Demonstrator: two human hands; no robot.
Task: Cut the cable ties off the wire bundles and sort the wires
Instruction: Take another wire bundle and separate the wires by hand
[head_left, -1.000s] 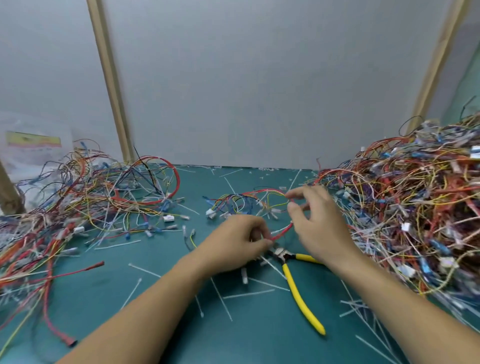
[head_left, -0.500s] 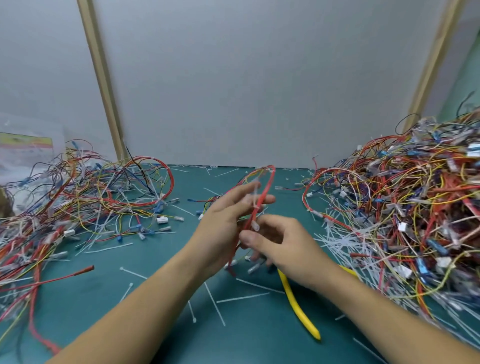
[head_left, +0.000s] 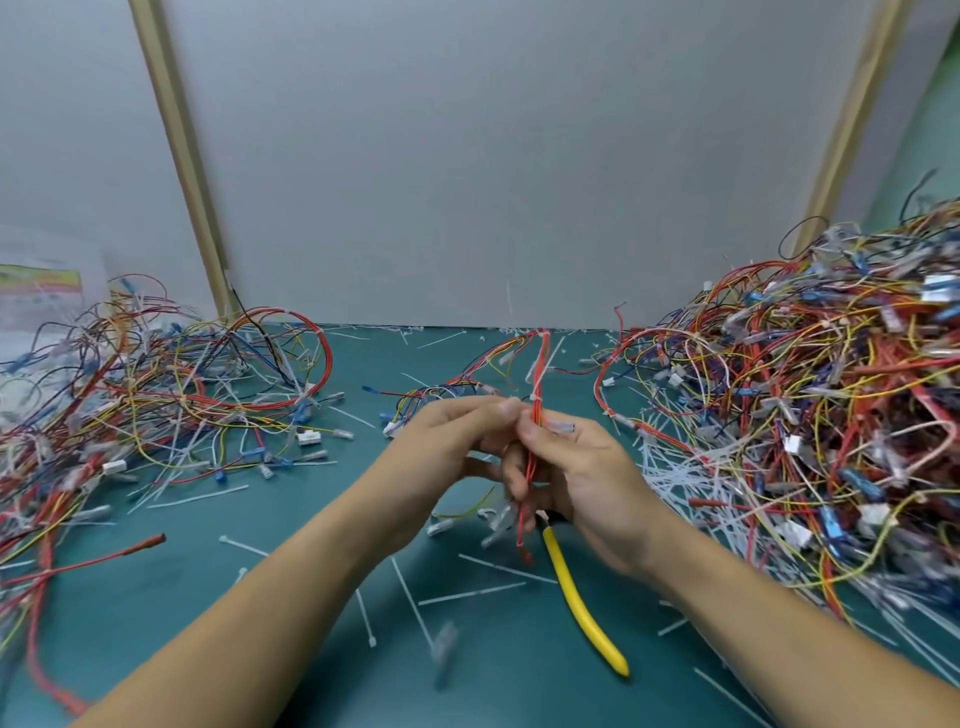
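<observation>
A thin red-and-yellow wire bundle (head_left: 539, 379) stands nearly upright above the table centre, with white cable ties around it. My right hand (head_left: 582, 478) grips its lower part, and the ends hang down below the fingers. My left hand (head_left: 452, 447) pinches the same bundle from the left at thumb height. Yellow-handled cutters (head_left: 582, 608) lie on the green mat (head_left: 291, 613) just under my right wrist, their jaws hidden by the hand. A small loose bundle of blue and black wires (head_left: 431, 395) lies behind my left hand.
A large tangled heap of wires (head_left: 810, 426) fills the right side. A flatter spread of wires (head_left: 156, 395) covers the left. Cut white cable ties (head_left: 410, 597) litter the mat. A grey wall panel (head_left: 493, 166) closes the back.
Both hands lifted the red bundle off the table and stood it upright; my right hand shifted from below the bundle to gripping it beside my left fingers.
</observation>
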